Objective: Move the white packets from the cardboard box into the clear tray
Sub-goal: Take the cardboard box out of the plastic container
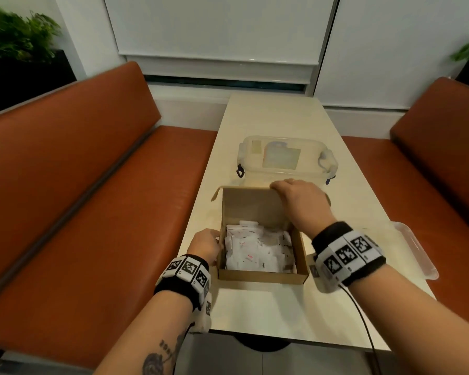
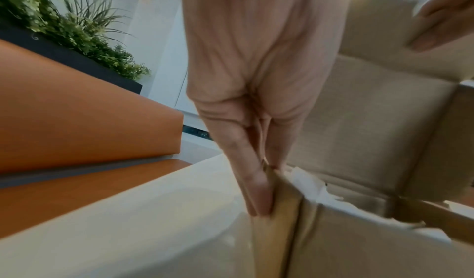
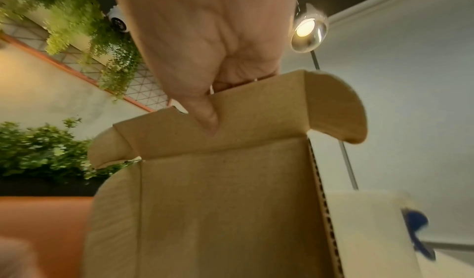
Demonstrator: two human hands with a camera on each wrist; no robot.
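Left wrist view showed the left hand (image 2: 256, 63) with its fingers (image 2: 256, 191) pressed together and pinching the left wall of the cardboard box (image 2: 333, 242), the thumb inside the wall and the other fingers laid flat against its outside. Right wrist view showed the right hand (image 3: 205, 39) clamped on the top edge of the box's raised lid (image 3: 231, 181), its thumb lying on the inner face of the front flap and the remaining fingers curled over behind the edge. From the head view, the left hand (image 1: 205, 246) sat at the left wall of the cardboard box (image 1: 263, 276) and the right hand (image 1: 301, 201) gripped the far top edge of the lid (image 1: 249, 204), which stood about upright. White packets (image 1: 257, 250) lay in a loose heap inside the box, filling its floor. A clear tray (image 1: 414, 247) rested on the tabletop (image 1: 268, 309) to the right of the box, partly hidden by the right wrist, near the tabletop's right edge. Beyond the box stood a clear lidded container (image 1: 286, 158) with blue latches, just behind the lid. Both wrists wore black bands with black-and-white marker squares. Orange benches (image 1: 79, 185) ran along both sides of the tabletop, and green plants (image 1: 14, 36) stood in the far corners
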